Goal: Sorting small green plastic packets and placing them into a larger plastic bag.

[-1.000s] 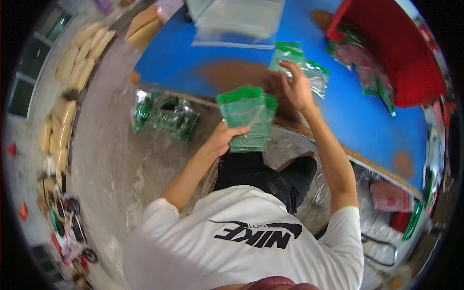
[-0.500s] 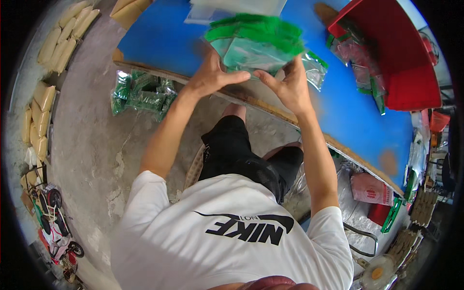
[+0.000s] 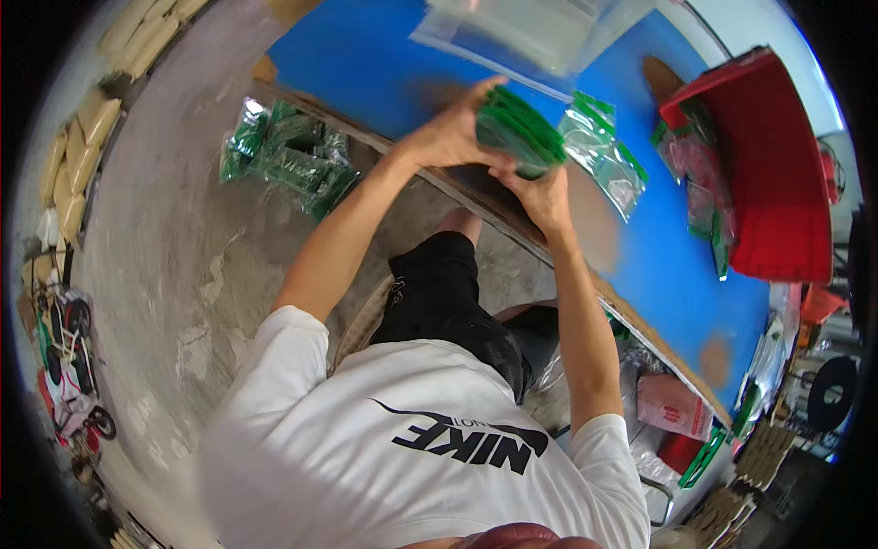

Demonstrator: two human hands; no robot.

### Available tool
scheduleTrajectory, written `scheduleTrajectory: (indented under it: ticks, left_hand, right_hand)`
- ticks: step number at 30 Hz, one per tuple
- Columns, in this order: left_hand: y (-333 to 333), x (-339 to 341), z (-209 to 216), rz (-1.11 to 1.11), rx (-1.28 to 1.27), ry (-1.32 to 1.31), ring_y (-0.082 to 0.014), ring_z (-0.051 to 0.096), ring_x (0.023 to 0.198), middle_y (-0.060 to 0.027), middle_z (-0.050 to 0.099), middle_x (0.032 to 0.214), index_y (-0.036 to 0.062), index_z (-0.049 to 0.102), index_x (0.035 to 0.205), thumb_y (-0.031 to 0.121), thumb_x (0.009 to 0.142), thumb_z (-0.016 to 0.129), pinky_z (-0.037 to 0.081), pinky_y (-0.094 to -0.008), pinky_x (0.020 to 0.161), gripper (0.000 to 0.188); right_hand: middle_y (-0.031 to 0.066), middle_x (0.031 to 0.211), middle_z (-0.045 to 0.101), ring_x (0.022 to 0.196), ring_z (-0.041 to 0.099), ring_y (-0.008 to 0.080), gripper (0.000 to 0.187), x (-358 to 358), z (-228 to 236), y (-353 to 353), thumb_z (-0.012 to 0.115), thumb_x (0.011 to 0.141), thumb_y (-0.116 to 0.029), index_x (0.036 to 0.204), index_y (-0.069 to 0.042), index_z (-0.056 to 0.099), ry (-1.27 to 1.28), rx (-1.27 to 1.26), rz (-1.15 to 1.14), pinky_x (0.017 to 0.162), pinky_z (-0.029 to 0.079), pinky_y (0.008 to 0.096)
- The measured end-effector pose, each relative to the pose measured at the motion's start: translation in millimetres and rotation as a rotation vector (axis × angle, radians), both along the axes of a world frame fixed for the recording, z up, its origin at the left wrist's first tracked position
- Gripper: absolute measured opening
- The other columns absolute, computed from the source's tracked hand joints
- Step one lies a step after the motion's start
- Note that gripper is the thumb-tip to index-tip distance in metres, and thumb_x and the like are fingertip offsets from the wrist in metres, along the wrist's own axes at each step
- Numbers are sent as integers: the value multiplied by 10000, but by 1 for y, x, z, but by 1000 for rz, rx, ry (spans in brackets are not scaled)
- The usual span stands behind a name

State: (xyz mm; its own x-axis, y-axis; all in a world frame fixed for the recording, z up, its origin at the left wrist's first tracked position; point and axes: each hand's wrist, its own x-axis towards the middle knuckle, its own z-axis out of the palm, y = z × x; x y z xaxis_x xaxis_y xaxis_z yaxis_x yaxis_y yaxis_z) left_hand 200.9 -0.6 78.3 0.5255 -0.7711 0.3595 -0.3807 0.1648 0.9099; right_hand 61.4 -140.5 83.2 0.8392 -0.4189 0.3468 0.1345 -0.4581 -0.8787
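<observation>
Between my two hands is a stack of clear plastic bags [image 3: 519, 133] with green top bands, held above the near edge of the blue table [image 3: 366, 64]. My left hand [image 3: 455, 133] is closed round the stack's left side. On its lower right side, my right hand [image 3: 541, 192] grips it with the thumb toward me. The stack is bunched and bent, its green edges layered together. Just right of it, a few loose green-topped clear bags [image 3: 604, 151] lie on the table. Large clear plastic bags [image 3: 503, 37] lie flat beyond my hands.
A red bin [image 3: 777, 174] lies tipped on its side at the right, with green-edged packets [image 3: 700, 183] at its mouth. Filled green packs [image 3: 288, 156] sit on the floor left of the table. Tan sacks [image 3: 82, 160] line the far left. A pink package [image 3: 675, 403] is under the table.
The bag stack, spread wide before, is now gathered narrower and turned, its right side lower. Loose bags on the table show more fully beside it. The whole view has shifted.
</observation>
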Motion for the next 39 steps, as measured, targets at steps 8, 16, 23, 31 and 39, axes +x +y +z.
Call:
scheduleTrajectory:
  ticks: [8, 16, 23, 31, 39]
  left_hand:
    - [75, -101, -44, 726, -275, 207, -153, 641, 1047, -97, 656, 1127, -9, 595, 1174, 42, 920, 689, 495, -310, 938, 276]
    - [190, -100, -355, 991, 334, 1048, -175, 622, 736, -72, 681, 837, 32, 672, 967, 158, 916, 650, 512, -349, 700, 138]
    - [198, -48, -539, 886, 936, 437, -192, 573, 665, -69, 631, 771, 10, 664, 898, 156, 858, 690, 477, -366, 620, 154]
    - [168, 42, -639, 1578, 688, 1186, -346, 651, 935, -174, 688, 1001, -5, 691, 1004, 243, 755, 803, 522, -448, 837, 369]
    - [132, 112, -653, 1600, 1025, 1353, -371, 566, 1174, -193, 590, 1272, 25, 556, 1245, 331, 770, 806, 481, -513, 954, 618]
  right_hand:
    - [104, 1113, 691, 1020, 634, 204, 326, -4, -1, 7, 780, 850, -103, 1127, 36, 679, 24, -47, -175, 938, 487, 338]
    - [101, 1110, 687, 994, 624, 172, 263, 69, 22, 53, 746, 863, -45, 1100, 51, 687, 33, 41, -112, 923, 486, 321]
    - [160, 1190, 656, 1084, 619, 263, 354, 177, 10, 101, 665, 948, -205, 1202, 40, 643, 17, 224, -119, 1005, 473, 395]
    - [159, 1363, 535, 1300, 470, 318, 468, 221, -6, 135, 611, 957, -364, 1275, -21, 584, -20, 81, -444, 1140, 307, 465]
    - [191, 1337, 551, 1237, 535, 307, 581, 207, 45, -16, 633, 936, -398, 1328, 23, 547, -1, -1160, -233, 1065, 393, 445]
